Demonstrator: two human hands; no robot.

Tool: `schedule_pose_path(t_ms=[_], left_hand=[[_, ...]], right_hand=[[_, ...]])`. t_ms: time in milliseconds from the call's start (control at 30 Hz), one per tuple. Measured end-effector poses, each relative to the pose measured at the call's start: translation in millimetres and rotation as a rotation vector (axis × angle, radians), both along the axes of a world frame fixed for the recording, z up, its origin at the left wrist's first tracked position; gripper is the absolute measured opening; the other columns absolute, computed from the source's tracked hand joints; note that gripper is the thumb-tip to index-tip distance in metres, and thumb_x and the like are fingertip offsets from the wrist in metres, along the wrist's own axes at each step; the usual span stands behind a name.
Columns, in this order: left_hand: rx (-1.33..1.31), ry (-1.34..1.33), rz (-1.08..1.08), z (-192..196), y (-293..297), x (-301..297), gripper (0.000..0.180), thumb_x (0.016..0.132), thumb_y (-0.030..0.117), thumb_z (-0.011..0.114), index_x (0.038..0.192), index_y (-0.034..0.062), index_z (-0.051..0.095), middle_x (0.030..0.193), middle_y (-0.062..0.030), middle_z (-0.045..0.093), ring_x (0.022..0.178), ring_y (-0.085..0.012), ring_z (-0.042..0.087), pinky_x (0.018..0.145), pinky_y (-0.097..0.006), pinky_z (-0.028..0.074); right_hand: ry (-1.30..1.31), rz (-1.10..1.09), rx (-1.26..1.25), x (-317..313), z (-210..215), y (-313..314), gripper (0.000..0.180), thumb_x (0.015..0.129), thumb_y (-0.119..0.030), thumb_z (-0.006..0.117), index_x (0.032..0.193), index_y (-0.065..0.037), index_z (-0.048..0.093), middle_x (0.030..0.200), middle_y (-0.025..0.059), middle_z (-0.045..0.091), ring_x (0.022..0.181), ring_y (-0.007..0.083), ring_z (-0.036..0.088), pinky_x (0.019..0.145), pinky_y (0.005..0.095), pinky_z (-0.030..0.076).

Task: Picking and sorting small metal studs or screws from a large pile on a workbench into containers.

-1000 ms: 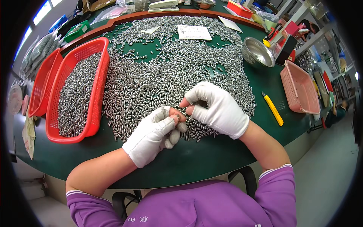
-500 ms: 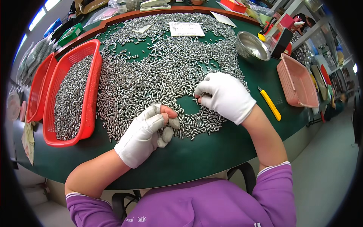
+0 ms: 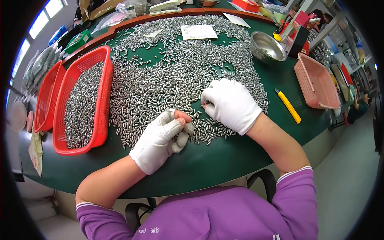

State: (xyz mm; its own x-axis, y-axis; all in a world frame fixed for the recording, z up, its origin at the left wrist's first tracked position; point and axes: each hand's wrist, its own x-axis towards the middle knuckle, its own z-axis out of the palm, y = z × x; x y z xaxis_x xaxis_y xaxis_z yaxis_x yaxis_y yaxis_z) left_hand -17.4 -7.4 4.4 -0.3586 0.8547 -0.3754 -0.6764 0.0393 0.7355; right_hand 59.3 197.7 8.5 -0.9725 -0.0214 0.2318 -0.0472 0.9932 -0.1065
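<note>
We see the left hand (image 3: 160,140), gloved, curled loosely at the near edge of the heap of small metal pieces (image 3: 176,76) on the green table (image 3: 224,160); whether it holds any we cannot tell; right hand (image 3: 232,104) lies palm-down, fingertips (image 3: 206,102) bent into the pieces.

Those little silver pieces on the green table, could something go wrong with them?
Maybe. The metal pieces lie close to the table's near edge by the right hand, so a sweep could knock some to the floor. The left hand seems to cup a few, which could slip out. The yellow knife lies near the right forearm.
</note>
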Motion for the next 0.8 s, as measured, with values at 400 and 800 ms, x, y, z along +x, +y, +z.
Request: schedule_pose_path(t_ms=[400,800], left_hand=[[0.036,-0.036,-0.031,-7,-1,-4,0.021,0.094,0.017,0.059,0.112,0.0085,0.054,0.086,-0.0003,0.06,0.064,-0.0046,0.049,0.055,-0.017,0.039],[-0.006,0.001,-0.006,-2,-1,-1,0.012,0.092,0.017,0.061,0.1,0.0117,0.053,0.084,-0.0004,0.058,0.063,-0.0056,0.047,0.053,-0.017,0.034]], right_hand=[[0.15,0.183,-0.655,10,19,-30,0.014,0.07,-0.004,0.072,0.082,-0.004,0.064,0.078,0.0092,0.06,0.073,0.0231,0.06,0.067,0.0322,0.049],[0.247,0.2,-0.853,12,1,-28,0.012,0.072,-0.008,0.072,0.083,-0.005,0.069,0.078,0.01,0.061,0.071,0.0246,0.06,0.066,0.0335,0.05]])
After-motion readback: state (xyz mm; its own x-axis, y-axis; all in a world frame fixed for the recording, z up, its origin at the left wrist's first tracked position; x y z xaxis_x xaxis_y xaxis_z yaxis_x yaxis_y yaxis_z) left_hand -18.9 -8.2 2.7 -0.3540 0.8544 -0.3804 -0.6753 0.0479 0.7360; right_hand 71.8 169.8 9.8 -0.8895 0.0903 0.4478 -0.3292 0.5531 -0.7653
